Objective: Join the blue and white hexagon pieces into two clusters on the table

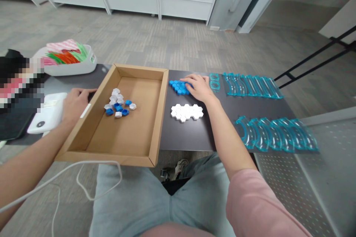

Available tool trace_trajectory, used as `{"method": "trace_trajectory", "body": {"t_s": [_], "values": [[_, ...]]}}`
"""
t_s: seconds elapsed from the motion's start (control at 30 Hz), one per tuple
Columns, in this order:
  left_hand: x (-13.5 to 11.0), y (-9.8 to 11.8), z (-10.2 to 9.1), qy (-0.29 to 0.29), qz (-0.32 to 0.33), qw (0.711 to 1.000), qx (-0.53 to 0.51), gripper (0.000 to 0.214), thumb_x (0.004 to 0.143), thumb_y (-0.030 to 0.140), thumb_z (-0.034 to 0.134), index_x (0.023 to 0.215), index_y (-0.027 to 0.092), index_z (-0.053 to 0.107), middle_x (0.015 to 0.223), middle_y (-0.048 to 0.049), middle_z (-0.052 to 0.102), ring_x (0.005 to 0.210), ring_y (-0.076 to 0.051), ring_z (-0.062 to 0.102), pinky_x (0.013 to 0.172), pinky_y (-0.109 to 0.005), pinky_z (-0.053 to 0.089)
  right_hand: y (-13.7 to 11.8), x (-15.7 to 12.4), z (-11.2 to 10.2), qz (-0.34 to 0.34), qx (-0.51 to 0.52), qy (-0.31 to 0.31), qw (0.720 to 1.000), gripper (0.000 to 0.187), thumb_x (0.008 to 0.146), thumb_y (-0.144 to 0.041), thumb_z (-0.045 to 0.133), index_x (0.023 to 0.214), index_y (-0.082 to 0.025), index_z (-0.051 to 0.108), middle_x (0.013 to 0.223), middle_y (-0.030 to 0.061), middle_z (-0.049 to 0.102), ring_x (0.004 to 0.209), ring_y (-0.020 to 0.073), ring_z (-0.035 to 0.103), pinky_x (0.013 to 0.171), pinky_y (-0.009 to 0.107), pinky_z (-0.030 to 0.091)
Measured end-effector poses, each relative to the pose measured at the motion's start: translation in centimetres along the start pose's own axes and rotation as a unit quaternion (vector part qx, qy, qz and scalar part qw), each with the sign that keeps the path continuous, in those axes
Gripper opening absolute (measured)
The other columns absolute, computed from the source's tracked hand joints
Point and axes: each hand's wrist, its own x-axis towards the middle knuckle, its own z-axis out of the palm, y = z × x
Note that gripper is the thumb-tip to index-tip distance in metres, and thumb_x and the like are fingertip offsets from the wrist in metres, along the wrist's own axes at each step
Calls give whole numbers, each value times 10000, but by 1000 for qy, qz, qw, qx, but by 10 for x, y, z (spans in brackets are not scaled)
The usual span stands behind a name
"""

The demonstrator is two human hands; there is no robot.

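My right hand (pixel 198 87) is at the right end of a cluster of blue hexagonal tiles (pixel 178 87). Its thumb and forefinger are closed around blue tiles there, and the hand partly covers them. Nearer me lies a flat cluster of white hexagonal tiles (pixel 187 112), fitted side by side. My left hand (pixel 75 103) rests beside the left wall of a shallow cardboard box (pixel 133 139), fingers stretched toward its rim and holding nothing visible. Inside the box, loose white hexagonal pieces (pixel 118 98) and blue hexagonal pieces (pixel 125 112) lie in a small heap.
Clear teal-edged plastic pieces lie in a back row (pixel 251 86) and a front row (pixel 278 134) on the dark table (pixel 189 137). Smaller teal pieces (pixel 214 82) sit beyond my right hand. At left are a white basket (pixel 72 68), a white device (pixel 47 113) and a cable (pixel 83 162).
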Motion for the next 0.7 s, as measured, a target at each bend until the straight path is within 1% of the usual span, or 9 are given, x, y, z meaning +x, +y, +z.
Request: {"method": "trace_trajectory", "body": {"t_s": [0.1,0.2,0.3,0.4,0.57,0.7], "values": [[-1,0,1,7,2,1000,0,761,1072,354,424,1754,110,656,1550,-255,651,1467,-438,622,1300,-549,514,0,1,3,-6,-15,-10,1000,521,1250,-305,471,1618,-377,834,1636,123,767,1474,414,639,1198,605,384],[-1,0,1,2,6,1000,6,760,1085,360,408,1761,107,648,1557,-257,648,1465,-432,623,1309,-550,505,2,1,4,-8,-25,-15,1000,514,1262,-318,470,1618,-381,835,1635,128,761,1469,414,636,1196,603,393],[0,-1,1,-5,9,1000,11,769,1083,374,430,1770,95,630,1572,-264,640,1494,-432,606,1314,-549,503,1,0,3,-8,-24,-13,1000,513,1267,-338,471,1644,-380,816,1623,132,762,1458,412,635,1204,603,394],[2,-2,2,-12,5,1000,11,769,1076,378,456,1774,105,627,1585,-260,632,1518,-427,589,1323,-542,498,-4,0,1,-10,-29,-11,999,514,1270,-370,469,1671,-372,791,1629,140,757,1462,421,627,1206,606,399],[1,-4,3,2,8,1000,2,732,1094,366,436,1758,148,654,1547,-231,648,1491,-406,591,1323,-526,498,-18,1,5,-10,-31,-16,999,517,1276,-422,465,1684,-344,773,1684,155,718,1521,430,592,1238,616,394],[1,-4,0,-19,7,1000,2,745,1092,378,442,1774,161,644,1590,-229,627,1518,-405,581,1340,-521,491,-21,3,8,-4,-19,-23,1000,511,1277,-441,466,1649,-342,803,1701,158,701,1562,428,563,1275,630,369]]}}
